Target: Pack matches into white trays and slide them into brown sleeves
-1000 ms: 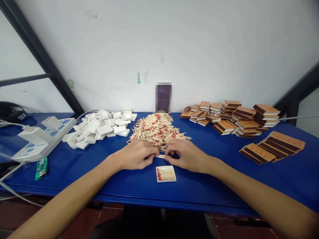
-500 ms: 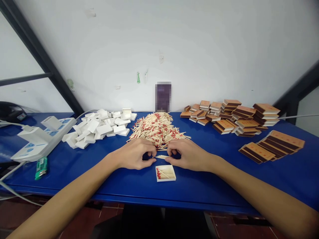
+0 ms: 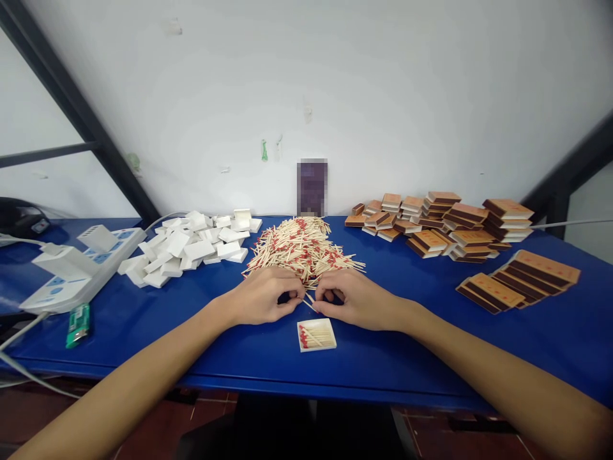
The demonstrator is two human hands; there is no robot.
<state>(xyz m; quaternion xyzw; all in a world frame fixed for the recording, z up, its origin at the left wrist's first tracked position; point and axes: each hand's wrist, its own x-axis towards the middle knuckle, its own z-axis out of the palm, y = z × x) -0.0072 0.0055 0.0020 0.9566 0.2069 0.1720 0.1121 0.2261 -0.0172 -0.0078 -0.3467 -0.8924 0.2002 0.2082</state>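
My left hand (image 3: pixel 268 297) is closed in a pinch at the near edge of a heap of red-tipped matches (image 3: pixel 306 246). Facing it, my right hand (image 3: pixel 357 300) is also closed, thumb against curled fingers. A few loose matches (image 3: pixel 309 303) span the narrow gap between the two sets of fingertips, gripped at their ends; how many is hard to tell. Just below the hands lies a small white matchbox tray (image 3: pixel 317 349), partly filled with matches whose red heads point left.
Many white matchbox trays (image 3: pixel 186 246) lie piled at the left. Brown matchbox sleeves (image 3: pixel 472 237) are stacked at the right, with more fanned out nearer (image 3: pixel 522 281). A power strip (image 3: pixel 108 265) with chargers and a green packet (image 3: pixel 78 324) occupy the far left. A wall stands behind.
The fingertips of both hands have come closer together. The matches between them, nearly level before, now lie at crossing slants. The tray's matches look unchanged.
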